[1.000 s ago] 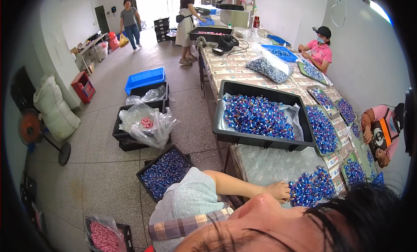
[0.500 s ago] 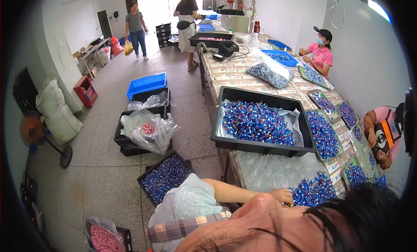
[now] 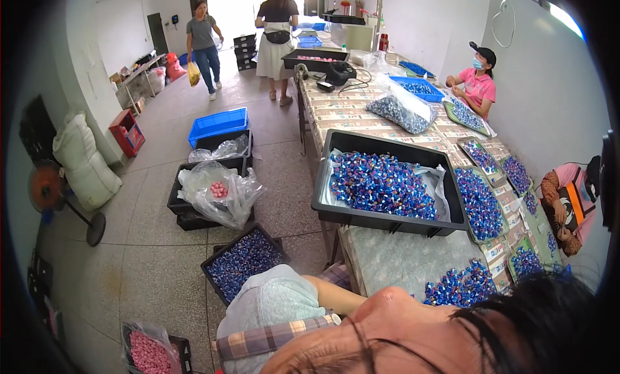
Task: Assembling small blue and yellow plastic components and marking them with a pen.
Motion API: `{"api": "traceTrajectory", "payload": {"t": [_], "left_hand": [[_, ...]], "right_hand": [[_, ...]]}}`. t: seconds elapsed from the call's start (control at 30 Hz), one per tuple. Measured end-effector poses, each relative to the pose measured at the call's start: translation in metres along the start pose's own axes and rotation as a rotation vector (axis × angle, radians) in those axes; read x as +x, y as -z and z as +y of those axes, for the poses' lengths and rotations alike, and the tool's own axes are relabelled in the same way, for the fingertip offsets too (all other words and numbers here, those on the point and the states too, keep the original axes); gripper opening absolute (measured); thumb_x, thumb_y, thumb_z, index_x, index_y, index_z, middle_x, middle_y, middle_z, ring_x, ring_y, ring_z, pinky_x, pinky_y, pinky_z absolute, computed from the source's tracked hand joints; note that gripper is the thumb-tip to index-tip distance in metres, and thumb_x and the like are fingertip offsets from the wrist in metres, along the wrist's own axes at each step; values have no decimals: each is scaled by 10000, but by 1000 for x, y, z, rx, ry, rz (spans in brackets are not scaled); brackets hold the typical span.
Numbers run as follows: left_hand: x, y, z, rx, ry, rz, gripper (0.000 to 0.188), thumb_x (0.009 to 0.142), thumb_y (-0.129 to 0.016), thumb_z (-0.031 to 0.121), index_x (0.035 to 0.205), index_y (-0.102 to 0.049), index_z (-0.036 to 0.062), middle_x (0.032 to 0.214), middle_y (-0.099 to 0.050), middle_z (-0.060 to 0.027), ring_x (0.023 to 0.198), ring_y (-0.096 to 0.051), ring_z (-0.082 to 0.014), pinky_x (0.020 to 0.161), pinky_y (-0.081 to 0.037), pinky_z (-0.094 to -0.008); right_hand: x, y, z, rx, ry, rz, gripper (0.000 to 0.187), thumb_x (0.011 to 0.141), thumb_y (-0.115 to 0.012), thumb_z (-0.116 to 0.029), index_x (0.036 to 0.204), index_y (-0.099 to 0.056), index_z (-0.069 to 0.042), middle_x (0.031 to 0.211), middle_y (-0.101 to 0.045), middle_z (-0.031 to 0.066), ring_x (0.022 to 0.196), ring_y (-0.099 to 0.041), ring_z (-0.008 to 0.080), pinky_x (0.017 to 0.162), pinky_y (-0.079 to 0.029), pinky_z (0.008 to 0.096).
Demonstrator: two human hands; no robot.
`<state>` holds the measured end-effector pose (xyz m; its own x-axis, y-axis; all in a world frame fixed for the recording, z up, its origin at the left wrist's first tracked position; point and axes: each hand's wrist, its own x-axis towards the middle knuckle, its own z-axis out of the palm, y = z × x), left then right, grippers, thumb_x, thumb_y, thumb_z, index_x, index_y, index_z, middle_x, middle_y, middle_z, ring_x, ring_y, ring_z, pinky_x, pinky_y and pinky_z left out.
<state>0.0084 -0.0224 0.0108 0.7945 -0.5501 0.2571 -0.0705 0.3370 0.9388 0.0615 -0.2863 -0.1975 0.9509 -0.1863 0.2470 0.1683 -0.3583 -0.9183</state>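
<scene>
My left arm (image 3: pixel 339 301), in a light grey sleeve, reaches in from the lower left toward the table. Its hand is hidden behind the near foreground, and my right hand is not in view. Closest to that arm lies a loose pile of small shiny blue pieces (image 3: pixel 460 285), some with red or purple glints; their kind is too small to tell. The pile rests on a greyish sheet (image 3: pixel 394 254) at the table's near end. Just beyond, a large black tray (image 3: pixel 387 223), lined with clear plastic, holds a heap of similar pieces (image 3: pixel 381 183).
Green trays (image 3: pixel 483 206) of blue pieces line the right side, where two people work seated. A filled clear bag (image 3: pixel 400 112) lies farther back. Black crates (image 3: pixel 242 261) and a blue crate (image 3: pixel 219 125) stand on the floor leftward. A fan (image 3: pixel 97 229) stands far left.
My left hand, seen earlier at the pile's left edge, has gone out of sight as the arm drew back. Two people in the background have moved; one walks nearer.
</scene>
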Motion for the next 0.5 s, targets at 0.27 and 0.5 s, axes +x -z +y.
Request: {"api": "traceTrajectory", "payload": {"t": [0.27,0.5], "left_hand": [[0,1,-1,58,50,-70,187,916,-448,224,942,-519,54,749,-592,15,678,-531,-51,623,-434,-214],[-3,2,5,156,-54,-47,154,912,-448,182,921,-513,43,728,-601,-4,661,-560,-76,618,-446,-226]], "right_hand": [[-3,0,-4,133,-103,-17,337,786,-632,-245,1028,-500,-52,822,-571,85,545,-541,139,483,-445,263],[-8,-5,-14,246,-201,-67,374,782,-639,-244,1062,-483,-51,851,-568,87,546,-540,137,481,-447,262]]}}
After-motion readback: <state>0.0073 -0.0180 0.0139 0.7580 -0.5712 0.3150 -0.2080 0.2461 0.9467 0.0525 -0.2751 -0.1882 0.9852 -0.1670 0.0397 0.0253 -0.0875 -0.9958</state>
